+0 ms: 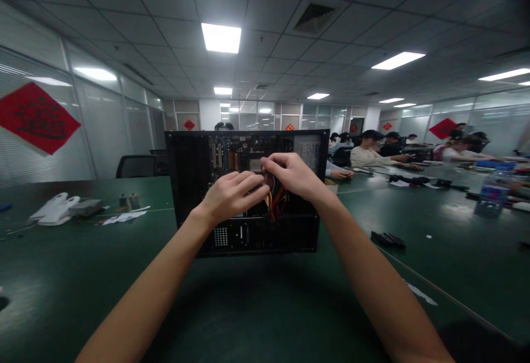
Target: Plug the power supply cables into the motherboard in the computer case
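An open black computer case (178, 186) stands upright on the table in front of me, its inside facing me. A motherboard (226, 150) with several slots shows in its upper part. From between my hands hangs a bundle of red, yellow and black power cables (272, 208). My left hand (234, 195) comes in from the left, with its fingers bent and their tips closed at the cables. My right hand (292, 175) is above and to the right, thumb and forefinger pinched near the top of the bundle. The cable ends are hidden by my fingers.
On the green table (103, 275) at left lie a white plastic bag (56, 208), a grey box (86, 207) and paper (124, 217). Dark parts (388, 240) and a large bottle (492, 192) are at right. Several people sit along the far right, one in a light top (364, 157).
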{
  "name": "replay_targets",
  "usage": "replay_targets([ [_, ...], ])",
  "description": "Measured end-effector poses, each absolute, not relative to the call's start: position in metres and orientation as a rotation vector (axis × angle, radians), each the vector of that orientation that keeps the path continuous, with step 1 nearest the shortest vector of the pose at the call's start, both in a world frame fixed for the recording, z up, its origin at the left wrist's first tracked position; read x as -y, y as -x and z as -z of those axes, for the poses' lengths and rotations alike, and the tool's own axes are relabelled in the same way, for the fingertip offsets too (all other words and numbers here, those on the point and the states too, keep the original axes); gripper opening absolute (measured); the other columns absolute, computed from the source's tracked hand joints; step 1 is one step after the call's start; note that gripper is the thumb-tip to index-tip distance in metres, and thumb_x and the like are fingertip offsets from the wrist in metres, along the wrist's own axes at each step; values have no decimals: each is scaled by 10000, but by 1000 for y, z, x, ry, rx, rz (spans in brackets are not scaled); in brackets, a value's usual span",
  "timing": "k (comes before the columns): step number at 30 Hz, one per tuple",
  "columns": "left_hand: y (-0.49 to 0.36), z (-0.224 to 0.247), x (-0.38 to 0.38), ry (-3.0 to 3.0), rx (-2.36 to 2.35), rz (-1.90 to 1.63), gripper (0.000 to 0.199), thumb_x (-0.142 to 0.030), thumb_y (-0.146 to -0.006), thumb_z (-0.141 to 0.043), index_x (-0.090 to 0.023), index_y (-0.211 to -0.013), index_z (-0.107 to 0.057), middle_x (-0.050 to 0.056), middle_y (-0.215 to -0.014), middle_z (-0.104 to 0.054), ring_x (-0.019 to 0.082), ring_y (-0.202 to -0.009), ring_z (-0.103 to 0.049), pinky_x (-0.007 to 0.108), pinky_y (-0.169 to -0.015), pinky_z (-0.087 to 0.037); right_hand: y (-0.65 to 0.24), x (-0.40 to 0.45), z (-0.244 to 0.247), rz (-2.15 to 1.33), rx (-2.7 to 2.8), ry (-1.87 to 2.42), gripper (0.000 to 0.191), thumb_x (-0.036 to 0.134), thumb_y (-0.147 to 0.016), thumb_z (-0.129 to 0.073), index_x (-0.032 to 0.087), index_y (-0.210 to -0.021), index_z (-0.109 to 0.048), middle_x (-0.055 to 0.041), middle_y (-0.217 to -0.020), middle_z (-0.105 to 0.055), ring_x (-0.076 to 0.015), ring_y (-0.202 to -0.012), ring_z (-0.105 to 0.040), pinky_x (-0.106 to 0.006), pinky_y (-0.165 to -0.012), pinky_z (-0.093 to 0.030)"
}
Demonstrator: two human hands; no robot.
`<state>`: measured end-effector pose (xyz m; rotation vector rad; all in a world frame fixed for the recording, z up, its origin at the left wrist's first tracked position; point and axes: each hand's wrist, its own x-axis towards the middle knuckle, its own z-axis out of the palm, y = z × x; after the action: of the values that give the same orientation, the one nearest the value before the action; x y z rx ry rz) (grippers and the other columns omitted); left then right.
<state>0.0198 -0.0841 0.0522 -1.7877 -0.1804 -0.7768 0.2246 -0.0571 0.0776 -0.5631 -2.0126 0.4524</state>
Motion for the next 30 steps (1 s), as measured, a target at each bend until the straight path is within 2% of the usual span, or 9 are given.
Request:
replay_targets([
  [3,-18,-50,79,1802,191,858,75,-208,-964,-632,-182,-1033,-631,38,-962,-694,152,-836,-680,282,-738,-580,-226,59,-77,-508,2020,627,545,686,-908,-526,163,-796,-633,9,-601,-603,-124,-522,-516,-241,-501,-377],
  [7,-19,-49,75,1847,210,944,115,-231,-963,-638,-174,-1064,-628,48,-966,-700,148,-823,-689,271,-737,-589,-227,59,-77,-435,2043,632,589,722,-911,-486,168,-741,-592,22,-589,-547,-109,-520,-477,-236,-497,-354],
  [15,-14,-47,71,1885,356,918,152,-315,-998,-594,-192,-1072,-645,56,-1004,-742,160,-863,-724,276,-759,-598,-224,52,-72,-416,2109,582,471,568,-956,-514,172,-705,-563,42,-594,-491,-92,-522,-446,-222,-481,-322],
  [20,-9,-47,68,1893,388,962,192,-346,-990,-613,-173,-1057,-661,59,-966,-763,170,-843,-737,267,-734,-578,-219,49,-70,-595,2080,597,325,429,-982,-516,165,-810,-595,66,-574,-471,-76,-420,-438,-195,-378,-321],
  [23,-5,-49,67,1894,420,967,187,-337,-994,-607,-164,-1031,-667,54,-934,-767,162,-806,-735,255,-706,-562,-215,50,-69,-642,2049,572,201,341,-973,-554,154,-956,-628,51,-669,-563,-57,-401,-451,-181,-351,-345],
  [26,-4,-50,66,1899,418,959,170,-309,-995,-602,-155,-1025,-665,60,-930,-765,159,-795,-732,251,-709,-561,-212,50,-69,-668,2024,554,193,312,-974,-569,158,-1072,-631,40,-715,-614,-51,-397,-466,-174,-349,-368],
  [30,-3,-46,65,1923,468,951,170,-282,-1004,-573,-150,-1038,-674,83,-971,-759,161,-812,-728,248,-714,-568,-207,46,-65,-741,2011,551,245,355,-958,-627,155,-1099,-641,42,-670,-621,-58,-388,-483,-173,-346,-379],
])
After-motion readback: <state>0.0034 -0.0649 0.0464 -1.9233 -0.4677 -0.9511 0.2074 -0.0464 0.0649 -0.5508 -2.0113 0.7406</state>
